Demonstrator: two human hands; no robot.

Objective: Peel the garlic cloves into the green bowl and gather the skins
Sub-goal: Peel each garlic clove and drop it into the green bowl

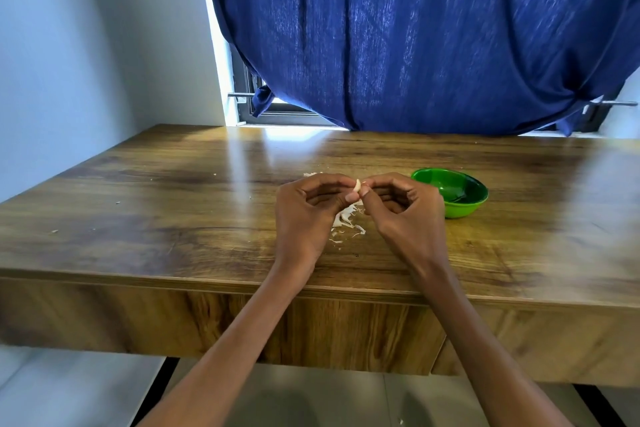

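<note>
Both hands raised over the wooden table (pixel 173 191), just left of the green bowl (pixel 460 199): left hand (pixel 304 215) and right hand (pixel 405 208) meet fingertip to fingertip, fingers curled, each pinching the one pale garlic clove (pixel 357 186) between them. Loose skins (pixel 346 222) lie scattered on the table directly beneath the hands, left of the bowl, a few more behind the left hand. Bowl's contents too dark to make out; blue curtain (pixel 415 28) hangs beyond the bowl

Two bare forearms, sleeveless to the frame's edge — hands (pixel 360 208) without rings, watch or gloves.
</note>
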